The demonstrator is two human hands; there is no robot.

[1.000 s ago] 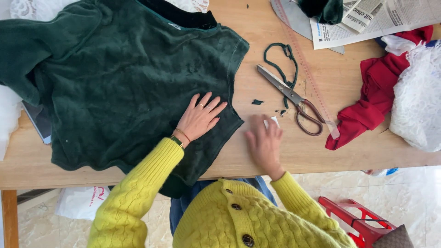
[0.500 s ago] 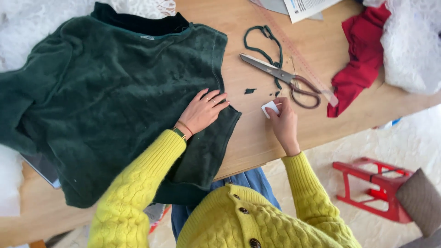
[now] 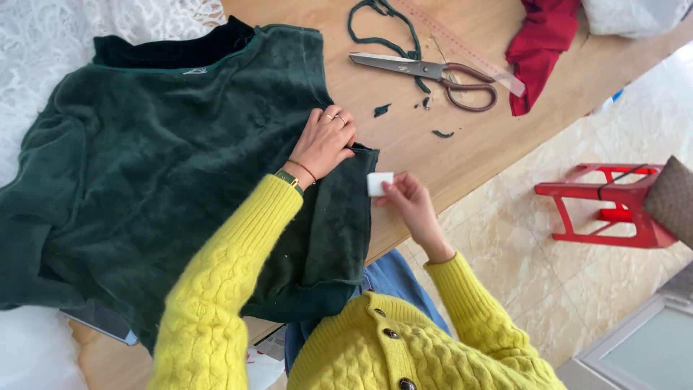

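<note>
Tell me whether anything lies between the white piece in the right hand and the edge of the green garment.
Nothing visible does. The right hand holds the white piece just beside the green garment edge, with only bare table between. The left hand presses the fabric nearby.

I'm looking down at a home sewing or tailoring corner: a wooden worktable (image 3: 462, 155) carrying a dark green velvet garment (image 3: 166, 180), big tailor's scissors (image 3: 426, 72), a clear ruler (image 3: 462, 47), fabric snippets (image 3: 381, 110), red cloth (image 3: 541, 43) and white lace (image 3: 86, 29), over a marble-patterned tile floor (image 3: 570, 289) with a red plastic stool (image 3: 613, 206).
</note>
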